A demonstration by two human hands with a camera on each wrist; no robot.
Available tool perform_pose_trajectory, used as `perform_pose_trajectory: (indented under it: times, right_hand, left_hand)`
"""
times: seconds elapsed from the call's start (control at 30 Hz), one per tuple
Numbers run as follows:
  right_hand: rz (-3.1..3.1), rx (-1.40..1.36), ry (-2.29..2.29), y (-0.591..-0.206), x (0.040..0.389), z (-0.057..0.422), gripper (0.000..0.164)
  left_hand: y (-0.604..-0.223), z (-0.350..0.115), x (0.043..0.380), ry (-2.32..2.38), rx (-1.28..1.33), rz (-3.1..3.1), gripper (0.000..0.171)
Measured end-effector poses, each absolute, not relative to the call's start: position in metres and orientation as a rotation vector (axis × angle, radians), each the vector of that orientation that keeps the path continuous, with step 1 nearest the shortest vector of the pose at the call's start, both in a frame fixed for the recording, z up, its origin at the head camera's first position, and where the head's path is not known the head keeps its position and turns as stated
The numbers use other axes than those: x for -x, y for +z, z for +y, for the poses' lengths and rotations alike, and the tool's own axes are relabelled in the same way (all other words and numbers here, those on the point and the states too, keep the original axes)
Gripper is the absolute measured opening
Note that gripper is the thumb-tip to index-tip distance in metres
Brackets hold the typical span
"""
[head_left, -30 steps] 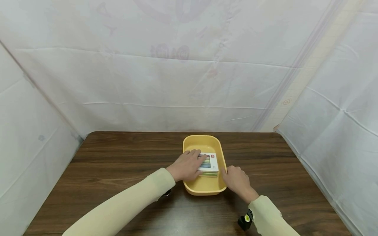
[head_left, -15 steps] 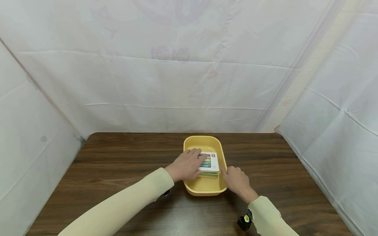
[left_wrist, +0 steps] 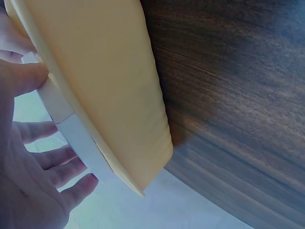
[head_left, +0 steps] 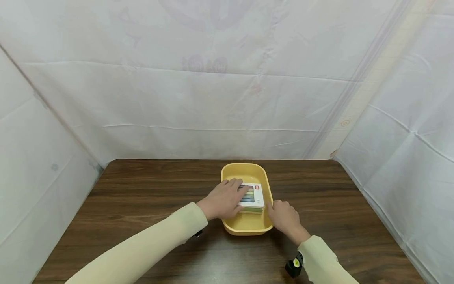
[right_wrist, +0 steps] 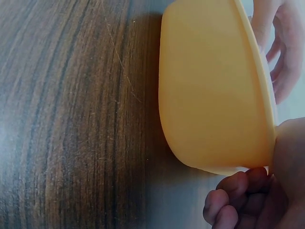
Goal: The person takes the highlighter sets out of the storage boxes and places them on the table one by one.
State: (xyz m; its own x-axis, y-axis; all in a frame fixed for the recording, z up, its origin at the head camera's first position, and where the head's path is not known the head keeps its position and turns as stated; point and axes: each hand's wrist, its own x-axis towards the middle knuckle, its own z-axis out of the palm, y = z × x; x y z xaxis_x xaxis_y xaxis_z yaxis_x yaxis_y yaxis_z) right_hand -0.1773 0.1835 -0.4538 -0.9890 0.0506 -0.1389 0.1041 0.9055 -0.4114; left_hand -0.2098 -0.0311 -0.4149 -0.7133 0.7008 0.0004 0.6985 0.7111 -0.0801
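A yellow plastic basin [head_left: 244, 225] stands on the table, with a small stack inside it. On top of the stack lies a white box [head_left: 259, 200] printed with coloured stripes and a red mark; green and pale layers show beneath. My left hand [head_left: 223, 200] rests over the box's left part with its fingers spread. In the left wrist view, the thumb [left_wrist: 33, 76] lies by the basin rim. My right hand [head_left: 285, 219] grips the basin's right rim, thumb on the inside. The right wrist view shows its fingers [right_wrist: 224, 198] curled beneath the rim outside.
The dark wooden table [head_left: 152, 181] extends to both sides of the basin. White sheeting [head_left: 227, 98] hangs behind it and at both sides. A black wrist camera [head_left: 294, 266] sits below the right cuff.
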Motion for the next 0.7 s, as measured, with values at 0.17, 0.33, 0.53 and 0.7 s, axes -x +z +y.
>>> perform_pose_trajectory:
  times: [0.17, 0.33, 0.53, 0.7]
  right_hand:
    - [2.941, -0.121, -0.652, -0.453, 0.177, 0.183, 0.045]
    - [2.936, -0.126, -0.663, -0.454, 0.176, 0.183, 0.045]
    - [2.938, -0.149, -0.655, -0.454, 0.176, 0.182, 0.045]
    - [2.939, -0.15, -0.653, -0.452, 0.177, 0.181, 0.045]
  left_hand:
    - [-0.412, -0.034, 0.208, 0.134, 1.176, -2.871, 0.06]
    - [-0.41, -0.037, 0.205, 0.155, 1.184, -2.854, 0.06]
    - [-0.406, -0.042, 0.203, 0.147, 1.186, -2.863, 0.059]
    - [-0.406, -0.047, 0.204, 0.112, 1.166, -2.877, 0.058]
